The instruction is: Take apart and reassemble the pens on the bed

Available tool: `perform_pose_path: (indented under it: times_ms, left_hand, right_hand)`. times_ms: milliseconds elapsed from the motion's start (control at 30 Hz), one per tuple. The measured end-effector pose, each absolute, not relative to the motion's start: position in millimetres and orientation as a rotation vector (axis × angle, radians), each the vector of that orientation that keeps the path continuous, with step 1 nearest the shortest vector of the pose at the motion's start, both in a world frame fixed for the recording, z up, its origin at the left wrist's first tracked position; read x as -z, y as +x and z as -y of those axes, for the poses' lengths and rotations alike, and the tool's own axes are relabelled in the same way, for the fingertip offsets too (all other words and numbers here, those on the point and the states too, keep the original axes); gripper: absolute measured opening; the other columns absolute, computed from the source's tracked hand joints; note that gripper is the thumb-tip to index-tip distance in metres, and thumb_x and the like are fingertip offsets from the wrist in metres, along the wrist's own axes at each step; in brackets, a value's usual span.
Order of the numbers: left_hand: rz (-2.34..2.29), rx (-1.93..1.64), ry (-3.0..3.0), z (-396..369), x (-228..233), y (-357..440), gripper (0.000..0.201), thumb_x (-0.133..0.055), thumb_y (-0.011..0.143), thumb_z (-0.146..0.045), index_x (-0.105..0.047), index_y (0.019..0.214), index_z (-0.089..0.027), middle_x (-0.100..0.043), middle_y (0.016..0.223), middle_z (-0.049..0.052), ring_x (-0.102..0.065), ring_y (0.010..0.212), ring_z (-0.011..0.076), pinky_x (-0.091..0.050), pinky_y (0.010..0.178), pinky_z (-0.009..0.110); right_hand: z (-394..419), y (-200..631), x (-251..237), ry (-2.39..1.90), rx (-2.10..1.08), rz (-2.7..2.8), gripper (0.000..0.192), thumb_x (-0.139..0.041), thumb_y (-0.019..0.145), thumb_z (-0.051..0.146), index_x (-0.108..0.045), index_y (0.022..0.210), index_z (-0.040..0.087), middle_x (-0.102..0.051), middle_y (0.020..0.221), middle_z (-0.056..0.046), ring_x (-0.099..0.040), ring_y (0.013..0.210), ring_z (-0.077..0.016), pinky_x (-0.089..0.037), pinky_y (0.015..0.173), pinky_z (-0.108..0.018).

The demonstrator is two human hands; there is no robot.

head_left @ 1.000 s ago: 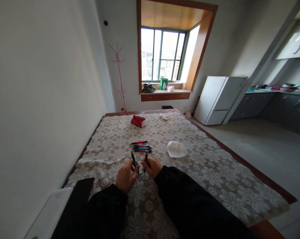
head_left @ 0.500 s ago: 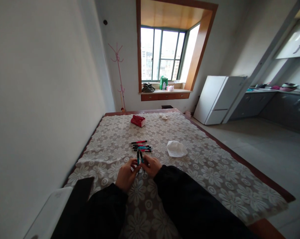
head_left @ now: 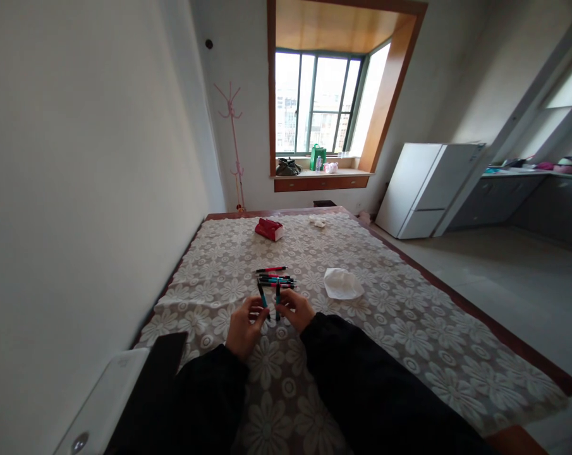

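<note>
My left hand [head_left: 244, 327] grips a teal pen [head_left: 263, 296] that points up and away. My right hand [head_left: 296, 309] grips another teal pen [head_left: 277, 299], held upright beside the first; the two pens stand close together, a small gap between them. Both hands rest near each other over the floral lace tablecloth [head_left: 409, 328]. Just beyond them lies a small row of several red and teal pens [head_left: 276, 279]. Black sleeves cover both my arms.
A crumpled white tissue [head_left: 342, 284] lies right of the pens. A red tissue pack [head_left: 269, 229] and a small white scrap [head_left: 319, 222] sit at the far end. A dark phone-like slab [head_left: 160, 360] and a white device [head_left: 96, 411] lie near left. Wall close on the left.
The two held pens came together, then parted slightly and now stand almost parallel. The camera view shifted a little; the pens lying on the cloth stayed put.
</note>
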State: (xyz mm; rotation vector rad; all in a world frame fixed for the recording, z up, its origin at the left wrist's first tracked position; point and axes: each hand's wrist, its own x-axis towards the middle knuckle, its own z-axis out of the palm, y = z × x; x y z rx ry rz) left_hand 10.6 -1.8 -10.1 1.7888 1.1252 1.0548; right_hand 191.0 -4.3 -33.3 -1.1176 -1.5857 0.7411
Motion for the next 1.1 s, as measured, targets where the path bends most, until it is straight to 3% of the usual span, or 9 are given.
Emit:
perform_pose_path:
  times_ms: [167, 533, 1100]
  left_hand:
    - [-0.987, -1.029, 1.823, 2.6, 10.8, 11.3, 0.025, -0.059, 0.083, -0.034, -0.064, 0.101, -0.018, -0.07, 0.096, 0.006, -0.067, 0.08, 0.0177, -0.055, 0.069, 0.029]
    - [-1.024, -1.045, 1.809, -1.0, 17.9, 9.4, 0.022, -0.067, 0.077, -0.034, -0.065, 0.092, -0.018, -0.07, 0.086, 0.005, -0.066, 0.076, 0.0174, -0.053, 0.069, 0.028]
    - [-1.03, -0.999, 1.825, 3.2, 10.0, 12.4, 0.022, -0.067, 0.076, -0.035, -0.068, 0.09, -0.018, -0.071, 0.083, 0.005, -0.066, 0.072, 0.0169, -0.052, 0.064, 0.027]
  right_hand:
    - [4.7, 189.8, 36.4, -1.064, -0.84, 1.586, 0.022, -0.066, 0.076, 0.025, -0.063, 0.097, 0.018, -0.067, 0.077, -0.001, -0.063, 0.063, -0.0134, -0.051, 0.058, -0.025]
    - [4.1, 188.8, 36.9, -1.066, -0.971, 1.441, 0.019, -0.071, 0.071, 0.026, -0.064, 0.085, 0.018, -0.065, 0.068, 0.001, -0.061, 0.058, -0.0128, -0.049, 0.057, -0.025]
    - [4.9, 187.7, 36.7, -1.064, -0.938, 1.422, 0.02, -0.071, 0.072, 0.028, -0.063, 0.086, 0.018, -0.064, 0.069, 0.001, -0.061, 0.06, -0.0129, -0.048, 0.058, -0.025]
